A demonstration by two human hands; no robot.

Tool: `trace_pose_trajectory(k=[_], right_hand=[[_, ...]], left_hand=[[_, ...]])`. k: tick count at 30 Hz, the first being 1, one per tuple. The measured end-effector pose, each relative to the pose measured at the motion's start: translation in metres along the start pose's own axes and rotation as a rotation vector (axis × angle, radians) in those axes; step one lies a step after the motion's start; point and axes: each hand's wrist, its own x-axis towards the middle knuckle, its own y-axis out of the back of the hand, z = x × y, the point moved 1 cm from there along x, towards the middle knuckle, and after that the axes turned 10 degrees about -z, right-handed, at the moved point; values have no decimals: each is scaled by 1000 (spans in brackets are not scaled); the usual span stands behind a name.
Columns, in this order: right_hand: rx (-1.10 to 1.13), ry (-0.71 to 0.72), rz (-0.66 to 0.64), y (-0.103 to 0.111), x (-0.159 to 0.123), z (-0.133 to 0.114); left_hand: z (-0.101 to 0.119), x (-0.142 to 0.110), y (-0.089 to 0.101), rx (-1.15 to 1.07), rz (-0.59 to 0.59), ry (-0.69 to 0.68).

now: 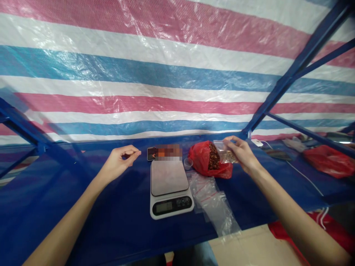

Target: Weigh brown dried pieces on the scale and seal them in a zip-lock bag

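My right hand (242, 152) grips a small clear plastic bag (225, 153) with brownish pieces inside, held just above an open red bag (202, 159) full of brown nuts or seeds. My left hand (122, 159) hovers over the blue shelf to the left of a white kitchen scale (169, 188), its fingers curled into a pinch; what they hold, if anything, is too small to name. The scale's platform is bare. A small clear cup (188, 163) stands between the scale and the red bag.
A pile of clear zip bags (212, 201) lies right of the scale, reaching past the shelf (91, 218) edge. A phone (152, 153) lies behind the scale. Blue frame struts (294, 72) rise at both sides. Another red bag (328, 159) and a white cable (302, 173) lie far right.
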Motion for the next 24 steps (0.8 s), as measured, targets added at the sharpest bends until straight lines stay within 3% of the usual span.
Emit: trace_pose_trajectory(k=[3, 5, 8, 10, 11, 13, 15, 17, 20, 24], right_hand=[[-258, 42, -44, -2, 10, 20], [-507, 134, -2, -3, 16, 24], [-865, 369, 132, -10, 18, 15], [-971, 510, 173, -22, 15, 2], [-974, 556, 142, -30, 13, -6], [-912, 608, -39, -49, 10, -21], [-853, 634, -283, -68, 8, -32], [-862, 636, -427, -81, 10, -39], [-948, 584, -412, -80, 19, -36], [-903, 383, -425, -44, 31, -21]], left_hand=[[-9, -6, -2, 52, -9, 22], [-16, -10, -2, 70, -6, 45], [-25, -13, 0, 64, 12, 72], [-29, -12, 0, 69, 19, 80], [-30, -12, -1, 80, 19, 83], [-34, -11, -4, 124, 12, 84], [-37, -10, -6, 192, -1, 79], [-41, -11, -8, 272, -16, 78], [-46, -14, -7, 366, -23, 80], [-50, -15, -3, 429, 7, 51]])
